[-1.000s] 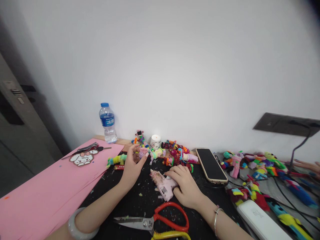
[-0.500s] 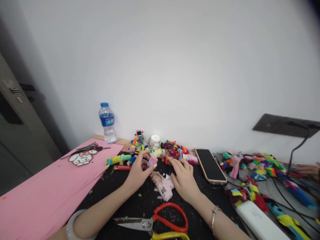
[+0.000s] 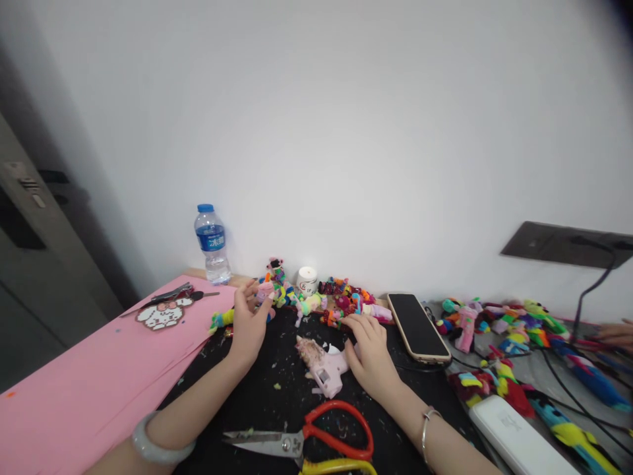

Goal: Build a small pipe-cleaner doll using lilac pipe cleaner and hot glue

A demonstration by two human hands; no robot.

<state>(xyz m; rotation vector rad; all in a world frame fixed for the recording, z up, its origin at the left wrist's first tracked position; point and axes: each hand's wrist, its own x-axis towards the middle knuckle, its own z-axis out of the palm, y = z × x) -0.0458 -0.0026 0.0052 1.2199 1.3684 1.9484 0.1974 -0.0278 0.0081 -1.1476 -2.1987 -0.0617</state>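
My left hand [image 3: 250, 330] has its fingers curled round a small pink fuzzy piece [image 3: 266, 290], held at the left of the colourful pipe-cleaner figures [image 3: 284, 293]. My right hand [image 3: 368, 353] lies palm down on the black mat [image 3: 270, 396], fingers stretched and holding nothing. Its fingertips are near a red and orange pipe-cleaner figure [image 3: 332, 318]. Beside its thumb lies a pink glue gun [image 3: 329, 371] with a brown-stained nozzle end. Nearer to me are scissors [image 3: 291, 443] with one red and one yellow handle, lying with blades apart.
A water bottle [image 3: 212, 245] and a white jar [image 3: 307, 281] stand by the wall. Pink paper [image 3: 109, 366] covers the left side, with a white dog-shaped piece [image 3: 161, 313] on it. A phone [image 3: 418, 328], white power bank [image 3: 517, 439], cables and more pipe-cleaner figures [image 3: 509, 323] lie right. Another person's hand [image 3: 616, 335] shows far right.
My left hand has moved left and slightly away from me, carrying the pink fuzzy piece from the middle. My right hand has shifted slightly right.
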